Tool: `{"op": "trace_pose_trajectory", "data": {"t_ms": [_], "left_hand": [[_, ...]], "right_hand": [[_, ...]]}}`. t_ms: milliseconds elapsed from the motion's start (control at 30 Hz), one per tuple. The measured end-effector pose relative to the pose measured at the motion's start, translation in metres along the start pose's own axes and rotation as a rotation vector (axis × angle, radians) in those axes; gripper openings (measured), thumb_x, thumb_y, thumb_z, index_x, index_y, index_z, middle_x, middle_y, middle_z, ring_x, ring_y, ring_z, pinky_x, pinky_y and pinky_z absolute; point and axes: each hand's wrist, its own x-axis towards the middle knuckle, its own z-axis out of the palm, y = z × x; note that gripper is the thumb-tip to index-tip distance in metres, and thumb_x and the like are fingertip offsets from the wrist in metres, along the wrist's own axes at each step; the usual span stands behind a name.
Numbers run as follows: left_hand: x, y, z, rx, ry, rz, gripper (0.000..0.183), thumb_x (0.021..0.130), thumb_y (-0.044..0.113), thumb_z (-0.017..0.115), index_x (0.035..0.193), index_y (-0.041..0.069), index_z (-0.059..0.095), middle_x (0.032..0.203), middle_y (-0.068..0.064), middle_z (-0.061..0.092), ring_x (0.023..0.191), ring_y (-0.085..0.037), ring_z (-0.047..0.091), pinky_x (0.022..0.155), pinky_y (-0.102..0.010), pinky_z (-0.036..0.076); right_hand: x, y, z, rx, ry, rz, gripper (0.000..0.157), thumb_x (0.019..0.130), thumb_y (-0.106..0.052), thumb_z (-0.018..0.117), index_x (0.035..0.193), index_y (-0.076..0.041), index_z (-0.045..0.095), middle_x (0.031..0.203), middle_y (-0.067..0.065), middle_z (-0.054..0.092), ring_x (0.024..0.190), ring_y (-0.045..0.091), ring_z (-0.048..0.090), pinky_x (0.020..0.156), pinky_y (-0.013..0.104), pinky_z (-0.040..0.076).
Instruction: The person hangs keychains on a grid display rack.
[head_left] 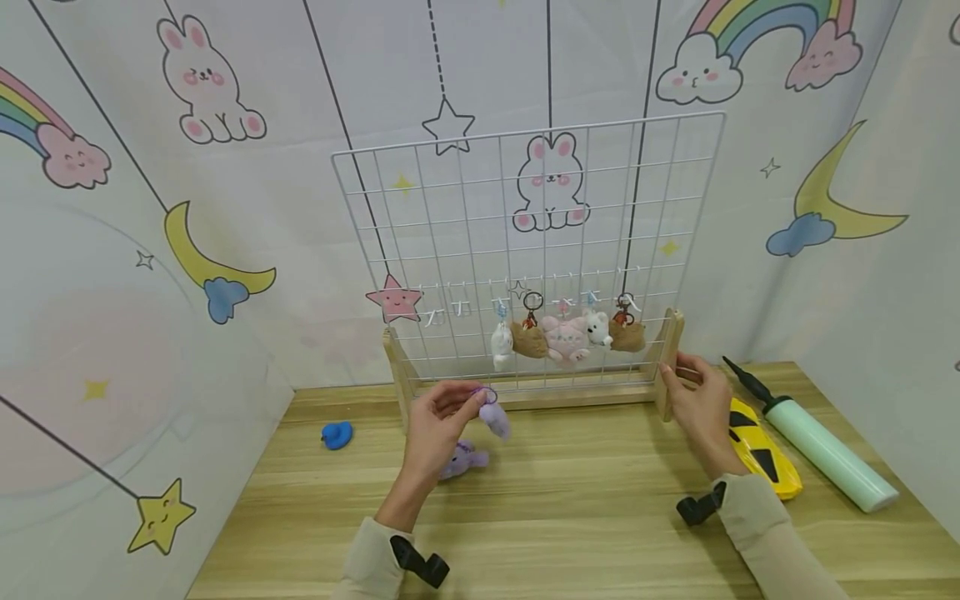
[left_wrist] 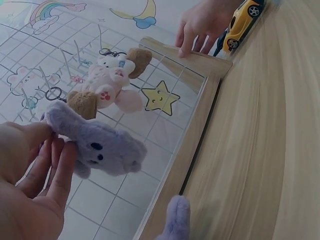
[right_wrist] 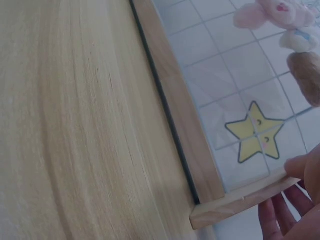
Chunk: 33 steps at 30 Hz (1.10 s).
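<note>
A small purple plush keychain dangles from my left hand, which pinches it near its purple ring; the left wrist view shows the plush's dark eyes and fur up close. On the table below that hand lies a second purple plush, partly hidden by the hand. My right hand grips the wooden end post of the white wire grid rack. From the grid's hooks hang a white plush, a pink plush, a white bear plush and two brown ones, one being a brown plush.
A blue rubber duck sits on the table left of the rack. To the right lie a yellow toy car and a pale green hand pump. A patterned cloth stands behind and beside the table.
</note>
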Motion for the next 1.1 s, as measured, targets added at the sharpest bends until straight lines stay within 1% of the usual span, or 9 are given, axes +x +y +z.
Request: {"op": "trace_pose_trajectory", "data": {"t_ms": [100,233,367,533,667,833,900,1000,1100], "left_hand": [[0.001,0.000,0.000,0.022,0.052,0.010,0.028,0.096,0.020,0.085,0.121,0.010,0.076,0.105,-0.015,0.083,0.090,-0.014,0.080,0.083,-0.029,0.066],[0.005,0.001,0.001,0.004,0.149,-0.003,0.041,0.093,0.019,0.089,0.129,0.016,0.071,0.098,-0.008,0.084,0.087,-0.014,0.080,0.080,-0.025,0.065],[0.009,0.002,0.002,-0.058,0.221,-0.018,0.041,0.091,0.018,0.090,0.128,0.012,0.074,0.095,0.000,0.085,0.088,-0.012,0.080,0.080,-0.022,0.064],[0.014,0.006,0.008,-0.221,0.249,-0.005,0.042,0.095,0.013,0.086,0.133,0.002,0.070,0.096,-0.001,0.080,0.089,-0.011,0.078,0.085,-0.027,0.067],[0.017,0.011,0.018,-0.332,0.291,0.047,0.043,0.099,0.009,0.081,0.136,-0.002,0.062,0.102,-0.004,0.074,0.092,-0.013,0.078,0.087,-0.031,0.068],[0.023,0.017,0.029,-0.407,0.408,0.133,0.046,0.099,0.008,0.080,0.135,-0.006,0.056,0.105,-0.006,0.073,0.093,-0.016,0.078,0.086,-0.030,0.068],[0.025,0.020,0.033,-0.437,0.458,0.153,0.048,0.097,0.009,0.082,0.133,-0.007,0.054,0.105,-0.006,0.075,0.094,-0.017,0.078,0.087,-0.031,0.068],[0.030,0.024,0.040,-0.504,0.518,0.153,0.046,0.094,0.008,0.085,0.127,-0.006,0.056,0.102,-0.007,0.077,0.093,-0.017,0.079,0.088,-0.032,0.068],[0.036,0.029,0.047,-0.610,0.566,0.121,0.040,0.092,0.007,0.087,0.119,-0.001,0.059,0.100,-0.008,0.079,0.092,-0.017,0.080,0.090,-0.033,0.068]], "right_hand": [[0.000,0.000,0.000,-0.001,-0.002,0.009,0.048,0.106,-0.033,0.071,0.143,-0.003,0.068,0.138,0.023,0.071,0.125,0.040,0.071,0.075,0.000,0.046],[0.001,-0.001,0.000,0.006,-0.007,0.020,0.049,0.106,-0.035,0.071,0.144,-0.003,0.068,0.140,0.023,0.070,0.126,0.040,0.070,0.075,0.002,0.048],[0.000,-0.002,0.001,0.017,-0.009,0.017,0.049,0.106,-0.034,0.071,0.144,-0.003,0.068,0.140,0.023,0.070,0.127,0.040,0.070,0.075,0.001,0.047],[0.000,0.001,0.000,0.008,-0.009,0.004,0.049,0.107,-0.034,0.071,0.145,-0.003,0.067,0.140,0.023,0.071,0.127,0.040,0.070,0.075,-0.001,0.045],[0.000,0.002,0.000,0.007,-0.007,-0.003,0.049,0.107,-0.034,0.071,0.145,-0.002,0.067,0.140,0.022,0.071,0.127,0.040,0.070,0.075,-0.002,0.045],[0.000,0.003,0.000,0.008,-0.006,-0.010,0.049,0.107,-0.033,0.071,0.144,-0.002,0.067,0.140,0.022,0.070,0.127,0.040,0.070,0.075,-0.002,0.044],[-0.001,0.003,0.000,0.005,-0.007,-0.011,0.049,0.107,-0.034,0.071,0.145,-0.002,0.067,0.139,0.023,0.070,0.127,0.040,0.070,0.075,-0.002,0.044],[-0.001,0.002,0.000,0.002,-0.003,-0.009,0.049,0.107,-0.034,0.071,0.145,-0.003,0.067,0.139,0.023,0.070,0.127,0.040,0.070,0.075,-0.002,0.044],[-0.002,0.001,0.000,0.004,0.001,-0.005,0.049,0.107,-0.033,0.071,0.145,-0.003,0.067,0.139,0.023,0.071,0.127,0.040,0.070,0.075,-0.002,0.044]]}}
